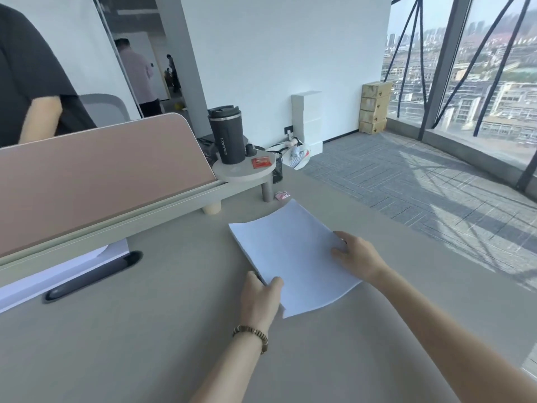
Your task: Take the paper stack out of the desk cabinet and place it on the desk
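Head view | left hand (260, 298) pinches paper stack (290, 254) at near-left corner, thumb on top | right hand (359, 257) holds its right edge | stack rests slightly bowed on desk (145, 344) between both hands | coffee tumbler (225, 135) well beyond.

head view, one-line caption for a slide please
Left hand and right hand hold a white paper stack at the grey desk.

You face a white wall (276, 53); right of it, tall windows (479, 68) throw sunlight across grey carpet (406, 175), and cardboard boxes (374, 107) stack at its right end.
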